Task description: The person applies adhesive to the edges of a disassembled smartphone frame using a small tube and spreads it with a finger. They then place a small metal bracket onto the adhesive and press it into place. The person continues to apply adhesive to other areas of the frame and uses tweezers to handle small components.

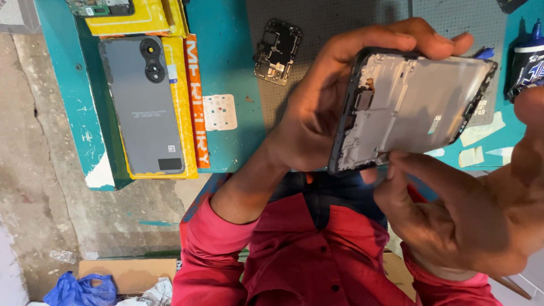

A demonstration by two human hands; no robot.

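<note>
- The left hand [317,107] carries an opened phone frame [411,107], inner side up, held above the worktop [226,68] and over the person's lap, not resting on anything.
- Left grip: clenched on the frame. Fingers [408,37] wrap the far long edge and the palm backs the near end (looks like a cradle hold that keeps the bare inside facing the camera).
- The right hand [476,221] comes in from below. Its fingertips [399,161] touch the frame's near long edge. It looks like a light pinch or pry at the rim, but whether it truly grasps the frame cannot be told: the contact side is hidden.
- The frame's inside shows pale metal with small cut-outs and no circuit board in it. Fine parts are too small to make out.
- A dark circuit board [277,51] lies on the grey perforated mat [340,17], well apart from the frame, likely set aside within reach.
- A grey phone back cover [141,105] with two camera rings lies flat on a yellow box [184,107] at the worktop's edge.
- A small white sticker sheet [219,112] lies on the teal surface between the box and the mat.
- A dark bottle with a blue tip [530,56] is cut off at the frame edge, and another board at the top is mostly out of view.
- Red shirt sleeves [226,249] cover both arms. Cardboard and a blue bag lie on the floor below.
</note>
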